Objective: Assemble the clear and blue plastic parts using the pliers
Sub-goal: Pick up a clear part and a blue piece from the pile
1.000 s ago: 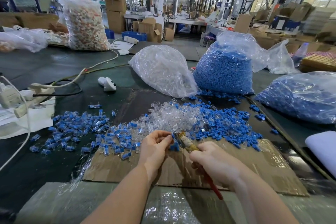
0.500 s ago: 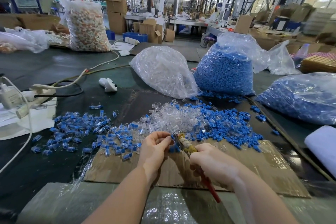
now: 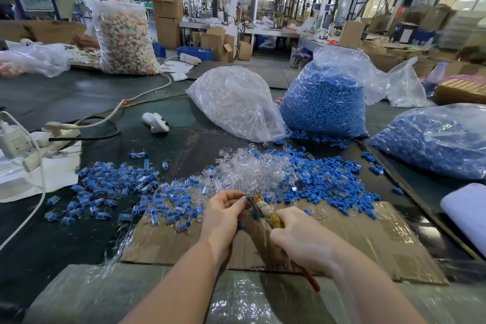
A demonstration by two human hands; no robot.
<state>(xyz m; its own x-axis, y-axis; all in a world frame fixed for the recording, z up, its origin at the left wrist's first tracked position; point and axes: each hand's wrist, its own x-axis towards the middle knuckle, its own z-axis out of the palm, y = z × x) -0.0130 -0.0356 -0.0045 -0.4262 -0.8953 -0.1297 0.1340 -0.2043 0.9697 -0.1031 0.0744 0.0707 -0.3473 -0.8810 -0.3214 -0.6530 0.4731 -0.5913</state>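
One step: pressing a clear-and-blue piece together at the pliers tip.
Left hand: fingers pinch the piece, mostly hidden.
Right hand: fingers wrapped round the handles.
Next, I guess: squeeze, then drop it left.

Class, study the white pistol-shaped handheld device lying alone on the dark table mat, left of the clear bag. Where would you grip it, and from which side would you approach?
Grip the white pistol-shaped handheld device by its narrower handle end, which points toward the near left. Come from above on that side: it lies flat on the dark table mat with bare mat around it, while the clear bag of transparent parts crowds its right.
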